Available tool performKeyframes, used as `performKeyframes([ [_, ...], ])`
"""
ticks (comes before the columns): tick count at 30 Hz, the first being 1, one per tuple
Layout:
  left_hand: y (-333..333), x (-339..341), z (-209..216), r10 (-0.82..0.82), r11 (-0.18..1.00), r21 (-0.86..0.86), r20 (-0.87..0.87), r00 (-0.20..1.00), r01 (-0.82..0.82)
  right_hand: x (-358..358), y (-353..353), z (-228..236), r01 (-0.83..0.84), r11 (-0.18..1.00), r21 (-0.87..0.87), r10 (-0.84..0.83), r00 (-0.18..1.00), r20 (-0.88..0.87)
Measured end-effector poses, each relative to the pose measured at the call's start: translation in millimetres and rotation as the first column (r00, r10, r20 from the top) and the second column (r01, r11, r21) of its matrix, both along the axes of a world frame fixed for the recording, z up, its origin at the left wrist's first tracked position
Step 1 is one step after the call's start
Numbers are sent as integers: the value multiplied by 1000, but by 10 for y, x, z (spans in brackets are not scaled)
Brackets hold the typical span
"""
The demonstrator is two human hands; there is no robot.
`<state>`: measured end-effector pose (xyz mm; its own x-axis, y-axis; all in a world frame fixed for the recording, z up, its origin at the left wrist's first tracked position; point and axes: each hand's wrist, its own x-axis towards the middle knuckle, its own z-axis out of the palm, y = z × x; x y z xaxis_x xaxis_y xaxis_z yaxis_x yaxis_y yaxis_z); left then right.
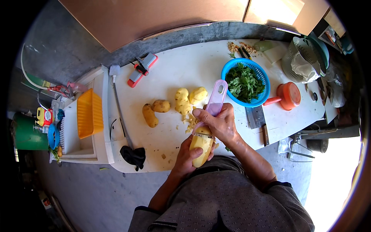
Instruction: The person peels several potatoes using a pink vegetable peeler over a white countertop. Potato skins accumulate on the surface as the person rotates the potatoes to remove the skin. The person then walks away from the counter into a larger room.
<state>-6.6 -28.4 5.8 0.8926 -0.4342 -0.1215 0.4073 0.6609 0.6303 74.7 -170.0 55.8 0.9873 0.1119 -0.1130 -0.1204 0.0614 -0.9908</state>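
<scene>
Near the table's front edge my left hand (185, 157) is wrapped round a partly peeled potato (200, 151). Brown skin still shows at its far end. My right hand (223, 123) grips a pink see-through peeler (217, 96), and its blade lies across the potato. Beyond my hands sit two peeled potatoes, a knobbly one (182, 101) and a rounder one (198, 95). Left of them lie two unpeeled potatoes, one long (150, 115) and one short (161, 106). Potato peelings (190, 124) are heaped just beyond my left hand.
On the right are a blue basket (265, 96) of leafy greens, a cleaver (256, 120) and a red-orange handled container (289, 96). A red and grey tool (143, 70) lies at the back left. A long-handled brush (120, 104) and black cloth (133, 156) border the white sink (101, 149).
</scene>
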Motion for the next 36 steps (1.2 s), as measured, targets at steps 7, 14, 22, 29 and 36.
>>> performKeyframes([
  [7,88,8,23,-22,992,121,28,999,18,35,-6,-4,-115,992,-52,115,993,1],
  [14,199,0,-57,-72,971,229,31,997,63,67,34,-50,-99,995,8,99,995,-29],
  [22,249,-25,-42,-22,974,228,80,997,3,361,-402,49,322,945,60,-327,934,144],
  [29,171,24,-43,137,968,197,112,984,-158,95,-326,-79,116,993,27,-119,988,94],
  [36,234,20,-219,141,843,468,283,949,-265,-40,-292,101,-282,933,-223,295,955,29],
])
